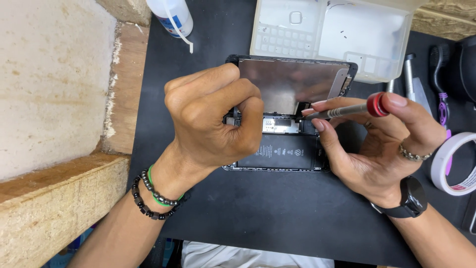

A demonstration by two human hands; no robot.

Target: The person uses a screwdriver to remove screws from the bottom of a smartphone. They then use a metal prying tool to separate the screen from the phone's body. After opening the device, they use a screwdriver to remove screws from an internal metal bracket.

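One opened phone (287,149) at mid worktop (277,213), its long axis running left to right, its screen panel (287,79) tilted up on the far side. One screwdriver (347,109), tip pointing left, pinched in the right hand (377,144). Left hand (213,119) curled closed on the phone's left end.
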